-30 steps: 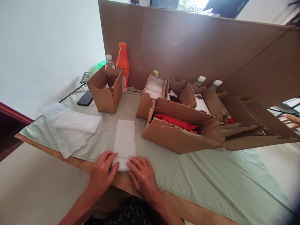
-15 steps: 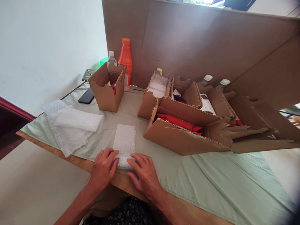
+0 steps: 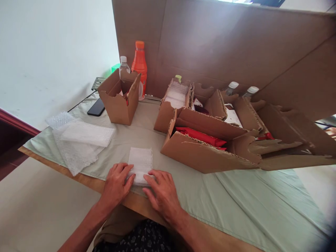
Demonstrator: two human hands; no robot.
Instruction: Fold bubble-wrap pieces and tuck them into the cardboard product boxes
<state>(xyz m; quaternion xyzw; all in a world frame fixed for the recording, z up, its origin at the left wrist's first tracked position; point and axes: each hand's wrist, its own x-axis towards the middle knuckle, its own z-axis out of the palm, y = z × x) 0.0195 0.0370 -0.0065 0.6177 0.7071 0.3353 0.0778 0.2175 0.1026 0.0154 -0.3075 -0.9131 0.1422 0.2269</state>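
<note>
A white bubble wrap sheet (image 3: 141, 158) lies near the front edge of the table, its near end folded over into a thicker band. At the left side of that band, my left hand (image 3: 117, 180) grips it between thumb and fingers. On the opposite side my right hand (image 3: 161, 185) holds the band with curled fingers, the thumb bent in below. Whether anything is wrapped inside the fold cannot be seen.
Loose bubble wrap bags (image 3: 84, 136) lie at the left, near a black phone (image 3: 96, 107). A small cardboard box (image 3: 120, 108) stands before an orange bottle (image 3: 140, 66). Several open cardboard boxes (image 3: 202, 157) fill the right, one with red packets (image 3: 202, 136). A tall cardboard panel (image 3: 199, 45) rises behind.
The flat part of the bubble wrap has become shorter, its far edge now closer to me. The folded band sits slightly farther from the table edge. Both hands stay on it.
</note>
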